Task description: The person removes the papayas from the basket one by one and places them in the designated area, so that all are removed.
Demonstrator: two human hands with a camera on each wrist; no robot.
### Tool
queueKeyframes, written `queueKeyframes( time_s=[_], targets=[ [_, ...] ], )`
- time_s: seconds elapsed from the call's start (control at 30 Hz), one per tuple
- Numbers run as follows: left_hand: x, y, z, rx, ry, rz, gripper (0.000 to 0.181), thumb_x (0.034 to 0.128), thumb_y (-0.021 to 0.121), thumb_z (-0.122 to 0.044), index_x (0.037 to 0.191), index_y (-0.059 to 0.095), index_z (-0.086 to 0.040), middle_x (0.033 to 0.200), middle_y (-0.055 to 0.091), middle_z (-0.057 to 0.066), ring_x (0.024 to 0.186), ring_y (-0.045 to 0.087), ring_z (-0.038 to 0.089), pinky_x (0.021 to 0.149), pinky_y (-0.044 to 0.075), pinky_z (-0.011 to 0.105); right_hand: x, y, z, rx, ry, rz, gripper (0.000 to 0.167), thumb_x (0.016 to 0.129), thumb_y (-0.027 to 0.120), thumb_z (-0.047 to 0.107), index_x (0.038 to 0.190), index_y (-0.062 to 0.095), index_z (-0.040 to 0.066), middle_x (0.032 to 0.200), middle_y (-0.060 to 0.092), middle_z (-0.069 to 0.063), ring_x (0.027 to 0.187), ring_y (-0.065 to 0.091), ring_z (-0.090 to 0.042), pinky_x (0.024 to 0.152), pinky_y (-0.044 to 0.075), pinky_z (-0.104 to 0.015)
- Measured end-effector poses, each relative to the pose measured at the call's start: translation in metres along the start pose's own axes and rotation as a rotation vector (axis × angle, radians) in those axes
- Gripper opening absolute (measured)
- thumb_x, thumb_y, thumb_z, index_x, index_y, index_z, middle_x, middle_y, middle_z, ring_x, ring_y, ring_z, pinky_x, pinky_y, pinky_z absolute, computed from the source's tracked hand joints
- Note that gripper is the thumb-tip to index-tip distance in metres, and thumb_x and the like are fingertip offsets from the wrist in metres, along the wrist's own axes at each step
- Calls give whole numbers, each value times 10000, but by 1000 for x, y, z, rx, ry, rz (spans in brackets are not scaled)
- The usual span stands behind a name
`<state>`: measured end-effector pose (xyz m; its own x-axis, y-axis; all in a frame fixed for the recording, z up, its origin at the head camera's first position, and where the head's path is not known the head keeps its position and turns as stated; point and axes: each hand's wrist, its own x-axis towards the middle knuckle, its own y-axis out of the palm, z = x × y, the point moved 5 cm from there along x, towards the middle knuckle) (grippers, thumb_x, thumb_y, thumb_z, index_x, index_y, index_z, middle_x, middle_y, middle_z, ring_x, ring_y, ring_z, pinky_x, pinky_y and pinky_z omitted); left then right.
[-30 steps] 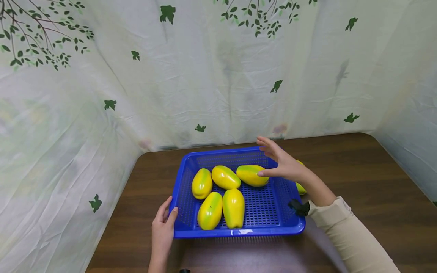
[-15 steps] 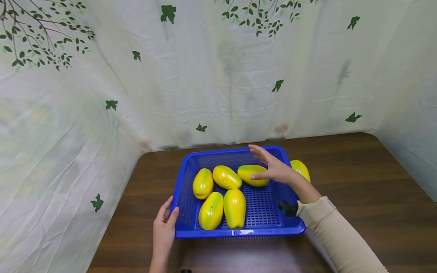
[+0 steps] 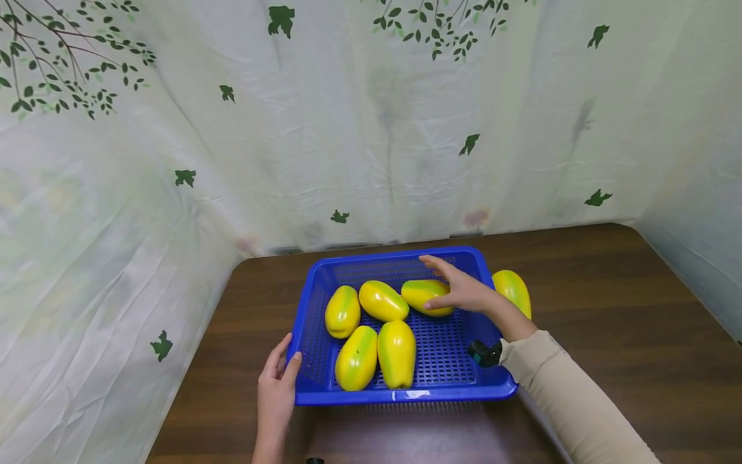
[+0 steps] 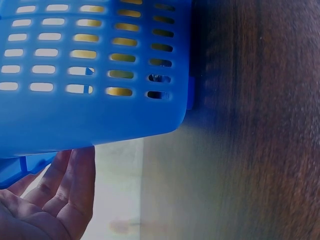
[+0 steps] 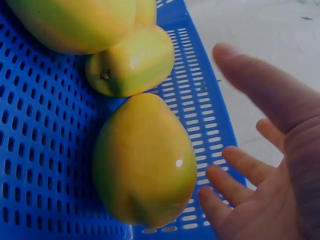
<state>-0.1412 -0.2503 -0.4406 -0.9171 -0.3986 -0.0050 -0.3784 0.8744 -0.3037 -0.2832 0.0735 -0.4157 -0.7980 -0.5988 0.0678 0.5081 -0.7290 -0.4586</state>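
A blue plastic basket point(image 3: 440, 394) with slotted walls holds several yellow-green papayas. My left hand point(image 3: 275, 393) holds the basket's left rim, thumb on the near side; its fingers point(image 4: 75, 195) reach the rim in the left wrist view. Over the basket's back right part, my right hand point(image 3: 464, 290) hangs with fingers spread and nothing in its grasp. Right below it lies a papaya point(image 3: 423, 296), partly covered by the thumb in the head view. In the right wrist view that papaya point(image 5: 145, 160) sits apart from the fingers.
Another papaya point(image 3: 513, 291) lies on the brown wooden table point(image 3: 608, 309), just outside the basket's right side. A pale curtain point(image 3: 348, 129) with leaf prints stands behind the table. A small black object point(image 3: 315, 460) shows at the bottom edge.
My right hand has moved left and slightly lower over the back right papaya, uncovering more of the papaya outside the basket. The left hand and basket have stayed put.
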Motion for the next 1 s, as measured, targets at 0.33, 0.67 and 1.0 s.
queueKeyframes(
  time_s=[0.33,0.67,1.0],
  targets=[
    [1,-1,1,3,10,-12,388,910,540,-218,1289,493,-154,1060,589,181,788,584,146,662,474,200,5,5,-7,-122,94,34,855,738,746,193,1413,233,81,1408,270,-186,1251,290,-352,975,266,-490],
    [1,0,2,9,3,-8,391,909,540,-226,1291,491,-155,1085,583,181,805,582,145,675,469,190,5,8,-11,-254,116,75,705,754,729,147,1346,366,29,1322,387,-200,1168,378,-343,921,325,-474],
    [1,0,0,9,9,-5,395,913,534,-224,1295,485,-140,1104,575,186,815,579,154,678,467,183,3,7,-9,-348,142,67,591,758,719,99,1288,460,53,1268,421,-198,1118,412,-338,903,344,-472]
  ],
)
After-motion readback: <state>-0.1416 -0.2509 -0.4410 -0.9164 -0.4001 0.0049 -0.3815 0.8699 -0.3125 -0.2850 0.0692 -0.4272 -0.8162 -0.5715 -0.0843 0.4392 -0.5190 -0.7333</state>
